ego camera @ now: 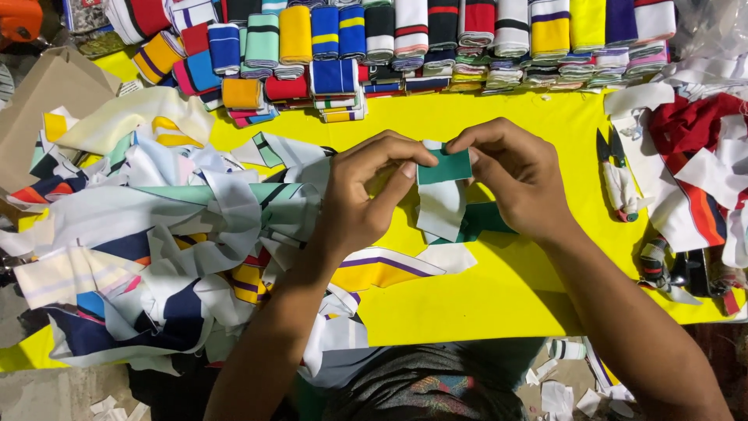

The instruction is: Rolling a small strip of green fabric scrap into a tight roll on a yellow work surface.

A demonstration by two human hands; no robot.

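Observation:
Both hands pinch one small strip of knitted fabric [444, 187], green on top and white below, held over the yellow table cover [483, 296]. My left hand [366, 195] grips its left edge with thumb and fingers. My right hand [518, 175] holds the top right corner. The strip's white end hangs down between the hands, and a green part trails under my right palm.
A loose heap of striped fabric strips [156, 234] lies on the left. Rows of folded striped collars [405, 47] line the far edge. Scissors with wrapped handles [619, 175] lie to the right, beside a red and white fabric pile [701, 164]. A brown paper bag [47, 101] sits at far left.

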